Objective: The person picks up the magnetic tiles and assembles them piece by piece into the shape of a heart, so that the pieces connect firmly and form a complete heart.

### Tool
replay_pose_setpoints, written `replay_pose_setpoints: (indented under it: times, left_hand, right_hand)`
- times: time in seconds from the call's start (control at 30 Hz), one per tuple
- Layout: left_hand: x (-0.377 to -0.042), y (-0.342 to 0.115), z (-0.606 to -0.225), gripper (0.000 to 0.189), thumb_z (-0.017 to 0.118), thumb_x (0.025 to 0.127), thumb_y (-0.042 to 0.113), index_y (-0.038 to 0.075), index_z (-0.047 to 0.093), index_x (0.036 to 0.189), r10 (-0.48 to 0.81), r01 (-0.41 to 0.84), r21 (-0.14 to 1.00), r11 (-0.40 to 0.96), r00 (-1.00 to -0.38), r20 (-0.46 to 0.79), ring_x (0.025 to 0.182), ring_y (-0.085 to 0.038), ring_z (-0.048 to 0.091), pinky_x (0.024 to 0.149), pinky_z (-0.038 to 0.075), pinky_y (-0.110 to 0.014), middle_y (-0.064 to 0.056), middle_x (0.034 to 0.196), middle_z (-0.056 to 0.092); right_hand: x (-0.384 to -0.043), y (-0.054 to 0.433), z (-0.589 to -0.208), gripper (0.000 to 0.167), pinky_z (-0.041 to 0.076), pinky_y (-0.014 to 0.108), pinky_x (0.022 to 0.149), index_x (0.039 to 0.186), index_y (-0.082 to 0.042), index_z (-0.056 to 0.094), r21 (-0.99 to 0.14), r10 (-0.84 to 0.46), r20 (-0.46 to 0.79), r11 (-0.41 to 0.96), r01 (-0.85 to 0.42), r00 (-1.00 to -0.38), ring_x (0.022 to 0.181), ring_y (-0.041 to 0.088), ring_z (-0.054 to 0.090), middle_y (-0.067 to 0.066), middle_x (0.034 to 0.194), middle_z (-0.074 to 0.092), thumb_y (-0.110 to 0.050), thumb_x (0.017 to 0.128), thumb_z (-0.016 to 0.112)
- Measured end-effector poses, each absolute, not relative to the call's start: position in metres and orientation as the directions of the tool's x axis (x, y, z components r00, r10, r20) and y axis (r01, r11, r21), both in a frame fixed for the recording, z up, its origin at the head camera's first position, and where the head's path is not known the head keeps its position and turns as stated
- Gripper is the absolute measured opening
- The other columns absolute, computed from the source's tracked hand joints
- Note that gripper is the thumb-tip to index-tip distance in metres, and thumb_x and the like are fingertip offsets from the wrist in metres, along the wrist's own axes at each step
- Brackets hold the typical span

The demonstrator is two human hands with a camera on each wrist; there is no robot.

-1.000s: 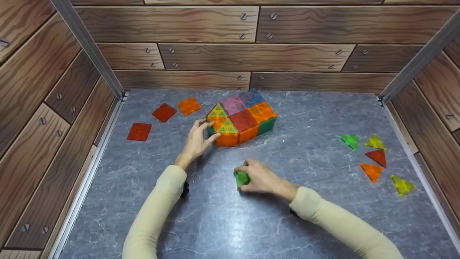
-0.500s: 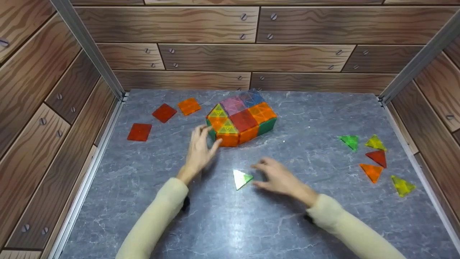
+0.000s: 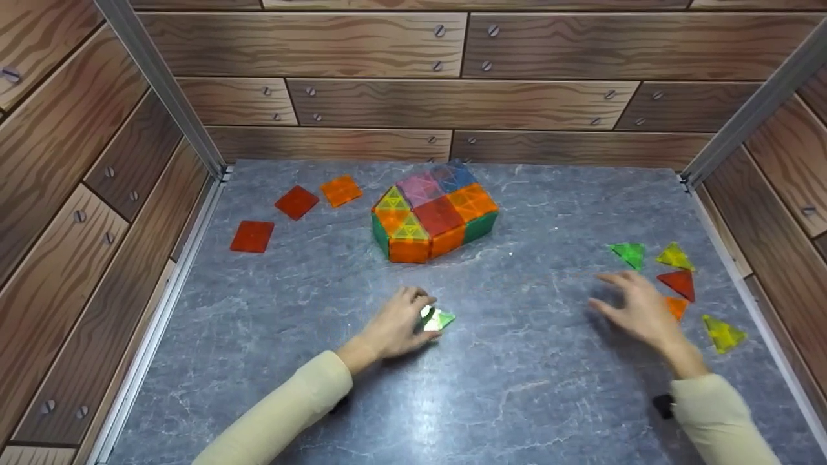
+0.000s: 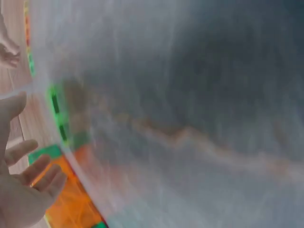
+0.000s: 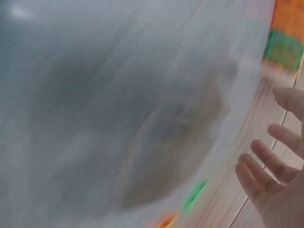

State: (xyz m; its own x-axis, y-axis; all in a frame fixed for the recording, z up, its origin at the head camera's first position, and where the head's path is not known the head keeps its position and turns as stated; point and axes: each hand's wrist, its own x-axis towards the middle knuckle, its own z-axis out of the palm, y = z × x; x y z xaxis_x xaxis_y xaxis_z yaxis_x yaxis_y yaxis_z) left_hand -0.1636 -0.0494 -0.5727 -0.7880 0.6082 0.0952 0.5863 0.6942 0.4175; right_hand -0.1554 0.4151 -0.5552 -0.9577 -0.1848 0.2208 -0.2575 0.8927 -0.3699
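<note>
My left hand (image 3: 395,328) is over the middle of the table, its fingers and thumb spread around a green triangular magnetic tile (image 3: 443,320) that lies flat and catches a bright glare. In the left wrist view the tile (image 4: 59,114) lies just beyond the loosely bent fingers (image 4: 40,178). My right hand (image 3: 636,313) hovers at the right with thumb and fingers apart, nothing between them. It partly covers an orange triangular tile (image 3: 677,307); a green triangular tile (image 3: 630,254) lies beyond the fingertips.
A low block built of coloured magnetic tiles (image 3: 439,216) stands at the back centre. Two red squares (image 3: 252,236) and an orange square (image 3: 340,190) lie to its left. Yellow (image 3: 723,334) and red (image 3: 678,284) triangles lie near the right rail. Plank-patterned walls (image 3: 375,103) enclose the table.
My right hand released the green triangle on the table, then moved right toward the loose triangles. My left hand left the tile block and came down to the green triangle.
</note>
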Motion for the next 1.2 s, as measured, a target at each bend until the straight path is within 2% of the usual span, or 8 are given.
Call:
replay_pose_setpoints:
  times: [0.2, 0.33, 0.47, 0.6, 0.7, 0.93, 1.07, 1.2]
  left_hand:
    - [-0.158, -0.044, -0.579, 0.058, 0.073, 0.097, 0.05, 0.01, 0.065, 0.138, 0.661, 0.642, 0.33, 0.692, -0.747, 0.069, 0.12, -0.029, 0.059, 0.102, 0.055, -0.043, -0.013, 0.132, 0.063]
    - [-0.159, -0.044, -0.582, 0.049, 0.071, 0.099, 0.046, 0.013, 0.067, 0.136, 0.675, 0.664, 0.279, 0.694, -0.735, 0.068, 0.118, -0.029, 0.059, 0.103, 0.054, -0.042, -0.013, 0.131, 0.063]
    - [-0.159, -0.044, -0.583, 0.042, 0.07, 0.101, 0.039, 0.014, 0.068, 0.134, 0.678, 0.668, 0.279, 0.69, -0.731, 0.075, 0.117, -0.029, 0.059, 0.102, 0.055, -0.042, -0.013, 0.129, 0.063]
    - [-0.159, -0.046, -0.584, 0.036, 0.071, 0.1, 0.034, 0.015, 0.071, 0.13, 0.676, 0.668, 0.303, 0.679, -0.731, 0.094, 0.116, -0.03, 0.06, 0.1, 0.056, -0.042, -0.013, 0.128, 0.064]
    - [-0.16, -0.048, -0.584, 0.034, 0.071, 0.099, 0.031, 0.016, 0.072, 0.129, 0.676, 0.67, 0.31, 0.675, -0.729, 0.104, 0.115, -0.031, 0.06, 0.099, 0.056, -0.043, -0.014, 0.128, 0.064]
    - [-0.165, -0.054, -0.582, 0.034, 0.071, 0.099, 0.026, 0.017, 0.074, 0.132, 0.686, 0.674, 0.307, 0.672, -0.723, 0.087, 0.121, -0.034, 0.059, 0.106, 0.053, -0.045, -0.018, 0.136, 0.063]
    - [-0.17, -0.058, -0.581, 0.036, 0.069, 0.101, 0.026, 0.017, 0.073, 0.136, 0.706, 0.682, 0.326, 0.655, -0.706, 0.056, 0.126, -0.034, 0.058, 0.111, 0.051, -0.045, -0.018, 0.142, 0.061]
    - [-0.174, -0.062, -0.58, 0.037, 0.068, 0.102, 0.025, 0.018, 0.072, 0.138, 0.72, 0.682, 0.348, 0.643, -0.694, 0.03, 0.131, -0.035, 0.057, 0.113, 0.05, -0.047, -0.017, 0.147, 0.058]
  right_hand:
    - [-0.143, 0.474, -0.558, 0.056, 0.048, 0.072, 0.086, 0.132, 0.003, 0.067, -0.344, -0.096, 0.206, 0.925, -0.164, -0.974, 0.107, 0.056, 0.058, 0.036, 0.123, 0.062, -0.026, 0.088, 0.085]
    - [-0.138, 0.5, -0.563, 0.061, 0.048, 0.073, 0.083, 0.135, 0.005, 0.064, -0.321, -0.058, 0.159, 0.941, -0.107, -0.986, 0.109, 0.062, 0.055, 0.043, 0.129, 0.056, -0.03, 0.09, 0.084]
    - [-0.136, 0.517, -0.569, 0.06, 0.048, 0.07, 0.074, 0.135, 0.006, 0.062, -0.295, -0.047, 0.117, 0.952, -0.08, -0.992, 0.104, 0.063, 0.055, 0.045, 0.127, 0.055, -0.033, 0.093, 0.08]
    - [-0.135, 0.525, -0.574, 0.057, 0.047, 0.072, 0.076, 0.134, 0.009, 0.063, -0.294, -0.065, 0.078, 0.952, -0.085, -0.995, 0.103, 0.065, 0.055, 0.046, 0.123, 0.056, -0.033, 0.097, 0.076]
    - [-0.138, 0.527, -0.574, 0.053, 0.048, 0.071, 0.076, 0.131, 0.011, 0.064, -0.293, -0.087, 0.087, 0.95, -0.109, -0.992, 0.099, 0.062, 0.057, 0.045, 0.118, 0.058, -0.028, 0.098, 0.075]
    - [-0.146, 0.517, -0.571, 0.043, 0.051, 0.056, 0.07, 0.123, 0.01, 0.069, -0.294, -0.123, 0.105, 0.944, -0.148, -0.987, 0.086, 0.047, 0.063, 0.039, 0.109, 0.062, -0.015, 0.091, 0.081]
    - [-0.147, 0.495, -0.567, 0.041, 0.052, 0.052, 0.073, 0.119, 0.008, 0.072, -0.334, -0.135, 0.122, 0.927, -0.169, -0.983, 0.087, 0.043, 0.065, 0.034, 0.108, 0.064, -0.016, 0.088, 0.084]
    - [-0.15, 0.456, -0.561, 0.038, 0.052, 0.044, 0.073, 0.115, 0.005, 0.075, -0.349, -0.197, 0.162, 0.905, -0.243, -0.967, 0.086, 0.034, 0.064, 0.024, 0.103, 0.067, -0.017, 0.086, 0.087]
